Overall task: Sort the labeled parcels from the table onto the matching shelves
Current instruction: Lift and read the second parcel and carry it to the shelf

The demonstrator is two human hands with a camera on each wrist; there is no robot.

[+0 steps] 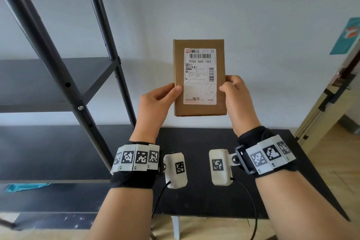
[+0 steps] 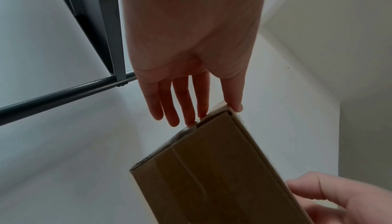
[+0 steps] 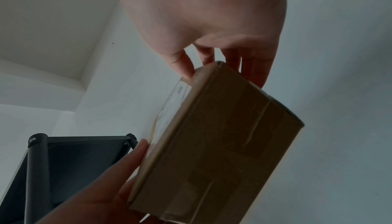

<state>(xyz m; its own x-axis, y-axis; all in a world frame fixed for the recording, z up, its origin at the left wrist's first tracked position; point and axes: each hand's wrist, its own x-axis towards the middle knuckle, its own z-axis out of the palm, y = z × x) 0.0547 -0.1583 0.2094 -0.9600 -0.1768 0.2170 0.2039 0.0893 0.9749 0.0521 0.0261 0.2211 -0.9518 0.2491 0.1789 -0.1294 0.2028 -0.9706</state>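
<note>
Black wristbands (image 1: pixel 134 181), white tag-marked blocks (image 1: pixel 136 157), white wrist cameras (image 1: pixel 176 169), black cables (image 1: pixel 159 198)

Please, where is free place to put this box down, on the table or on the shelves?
The black table shows bare surface below the parcel, between both wrists and to its right edge. The shelf boards left of the slanted posts look bare; a teal scrap lies on a lower one.

Both raised hands, left hand (image 1: pixel 155 103) and right hand (image 1: pixel 236 99), pinch with thumbs forward.
</note>
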